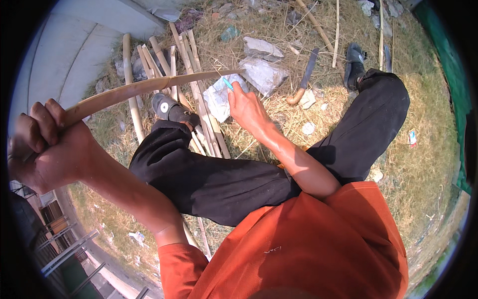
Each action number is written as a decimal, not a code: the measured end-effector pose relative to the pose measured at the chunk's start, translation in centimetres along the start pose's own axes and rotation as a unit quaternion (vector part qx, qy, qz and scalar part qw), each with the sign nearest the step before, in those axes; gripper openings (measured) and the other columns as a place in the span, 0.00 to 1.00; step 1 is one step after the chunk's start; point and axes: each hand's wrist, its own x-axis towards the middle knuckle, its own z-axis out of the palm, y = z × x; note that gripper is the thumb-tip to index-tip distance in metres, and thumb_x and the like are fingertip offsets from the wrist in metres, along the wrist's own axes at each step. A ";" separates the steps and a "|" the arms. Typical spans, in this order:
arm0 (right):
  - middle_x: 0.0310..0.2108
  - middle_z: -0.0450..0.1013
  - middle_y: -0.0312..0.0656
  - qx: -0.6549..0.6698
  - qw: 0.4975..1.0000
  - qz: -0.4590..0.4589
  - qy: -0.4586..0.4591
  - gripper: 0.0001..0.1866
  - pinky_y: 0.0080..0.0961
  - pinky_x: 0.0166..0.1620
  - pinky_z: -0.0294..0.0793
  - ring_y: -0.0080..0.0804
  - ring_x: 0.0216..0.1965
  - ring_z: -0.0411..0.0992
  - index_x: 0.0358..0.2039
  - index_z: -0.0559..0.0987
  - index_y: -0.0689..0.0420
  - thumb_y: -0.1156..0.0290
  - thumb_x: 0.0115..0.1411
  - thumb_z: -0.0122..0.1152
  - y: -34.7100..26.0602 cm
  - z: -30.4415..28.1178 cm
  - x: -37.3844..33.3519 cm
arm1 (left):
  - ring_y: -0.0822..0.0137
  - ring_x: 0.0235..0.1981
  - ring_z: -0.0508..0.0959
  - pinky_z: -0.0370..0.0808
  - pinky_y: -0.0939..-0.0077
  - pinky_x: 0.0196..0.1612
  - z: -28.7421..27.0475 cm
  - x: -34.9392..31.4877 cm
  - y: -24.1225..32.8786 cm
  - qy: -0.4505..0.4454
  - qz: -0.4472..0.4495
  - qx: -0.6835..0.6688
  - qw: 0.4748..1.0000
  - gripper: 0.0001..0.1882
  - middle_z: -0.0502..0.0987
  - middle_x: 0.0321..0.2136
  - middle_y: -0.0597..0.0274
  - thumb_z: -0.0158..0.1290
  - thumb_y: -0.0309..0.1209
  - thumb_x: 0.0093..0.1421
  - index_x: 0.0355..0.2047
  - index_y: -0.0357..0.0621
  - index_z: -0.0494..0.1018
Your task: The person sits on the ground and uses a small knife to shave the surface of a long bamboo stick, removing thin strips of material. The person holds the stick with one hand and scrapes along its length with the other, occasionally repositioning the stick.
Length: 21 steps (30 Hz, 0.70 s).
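My left hand point(55, 142), raised at the left, is closed round the near end of a long split bamboo strip point(144, 88). The strip runs to the right across the view and tapers toward its far end. Close to that end, my right hand point(246, 107) pinches a slim turquoise pen-like tool point(227, 83) with a thin tip pointing up and left. Whether the tip touches the strip I cannot tell. Beyond my right hand lies a machete point(309, 67) with a dark blade and a wooden handle, flat on the dry grass.
Several bamboo pieces point(133, 107) lie in a pile by my left shoe point(169, 107). Pale broken rocks point(264, 77) sit between my feet. A pale wall point(74, 55) rises at the far left, and green sheeting point(443, 60) hangs along the right. My right shoe point(354, 65) is past the machete.
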 end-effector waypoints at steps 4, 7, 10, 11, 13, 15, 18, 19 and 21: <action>0.17 0.71 0.62 -0.006 0.997 0.046 -0.057 0.13 0.54 0.28 0.71 0.64 0.24 0.73 0.42 0.67 0.63 0.64 0.68 0.42 -0.3 -0.7 0.0 | 0.74 0.13 0.49 0.48 0.78 0.18 -0.4 -0.1 -0.1 -0.024 0.006 -0.010 1.000 0.20 0.50 0.13 0.72 0.42 0.49 0.64 0.18 0.55 0.60; 0.14 0.70 0.58 0.011 0.999 -0.021 -0.026 0.12 0.51 0.24 0.69 0.61 0.20 0.72 0.41 0.67 0.62 0.65 0.68 0.44 -1.3 -0.3 -0.8 | 0.74 0.13 0.49 0.47 0.78 0.17 -0.2 -0.3 -0.2 -0.006 0.017 0.031 0.999 0.23 0.50 0.13 0.72 0.43 0.56 0.64 0.20 0.55 0.63; 0.13 0.69 0.56 0.019 1.000 -0.020 -0.004 0.12 0.51 0.24 0.70 0.59 0.18 0.73 0.42 0.67 0.62 0.66 0.67 0.44 0.8 1.1 -0.9 | 0.74 0.13 0.49 0.47 0.78 0.17 -1.0 0.3 -0.5 -0.036 0.004 0.001 0.999 0.24 0.50 0.13 0.72 0.43 0.58 0.64 0.20 0.55 0.63; 0.13 0.69 0.56 -0.002 1.000 -0.007 -0.010 0.12 0.51 0.24 0.70 0.58 0.18 0.73 0.42 0.67 0.62 0.66 0.67 0.44 1.7 0.5 -0.3 | 0.74 0.13 0.49 0.48 0.78 0.17 -1.2 0.5 -0.4 -0.061 -0.003 -0.028 0.998 0.24 0.50 0.13 0.72 0.43 0.58 0.64 0.20 0.55 0.63; 0.12 0.69 0.55 -0.008 0.999 0.027 -0.040 0.11 0.51 0.24 0.70 0.58 0.19 0.73 0.42 0.66 0.61 0.65 0.67 0.44 2.5 0.6 0.3 | 0.74 0.13 0.49 0.48 0.78 0.17 -1.0 0.2 -0.2 -0.049 0.003 -0.021 0.999 0.24 0.50 0.12 0.72 0.42 0.56 0.64 0.20 0.54 0.63; 0.13 0.69 0.56 -0.010 0.999 0.019 -0.049 0.12 0.51 0.25 0.70 0.59 0.19 0.73 0.42 0.66 0.61 0.65 0.67 0.44 1.6 0.3 0.4 | 0.74 0.13 0.49 0.48 0.78 0.17 -1.2 0.0 -0.2 -0.037 0.000 -0.007 0.999 0.23 0.49 0.12 0.71 0.42 0.55 0.64 0.19 0.54 0.62; 0.13 0.69 0.58 0.002 1.000 -0.012 -0.007 0.12 0.52 0.25 0.69 0.62 0.20 0.72 0.41 0.66 0.61 0.65 0.67 0.45 0.6 0.7 -0.1 | 0.75 0.13 0.48 0.48 0.78 0.17 -1.4 0.6 -0.3 -0.036 -0.003 0.004 0.999 0.23 0.49 0.12 0.71 0.42 0.52 0.64 0.17 0.54 0.58; 0.14 0.69 0.59 0.008 1.000 0.002 -0.001 0.11 0.52 0.24 0.68 0.62 0.20 0.71 0.41 0.66 0.61 0.65 0.67 0.45 1.0 1.1 0.0 | 0.75 0.12 0.48 0.48 0.78 0.17 -1.4 0.6 -0.3 -0.045 -0.005 -0.002 0.999 0.22 0.49 0.12 0.71 0.42 0.51 0.63 0.17 0.55 0.57; 0.14 0.69 0.60 -0.026 1.000 -0.006 0.011 0.11 0.54 0.26 0.67 0.63 0.21 0.71 0.42 0.66 0.61 0.65 0.68 0.44 3.1 1.4 0.2 | 0.75 0.12 0.47 0.47 0.78 0.17 -0.3 0.0 0.3 -0.022 0.005 0.029 0.999 0.20 0.49 0.12 0.71 0.41 0.47 0.62 0.16 0.55 0.53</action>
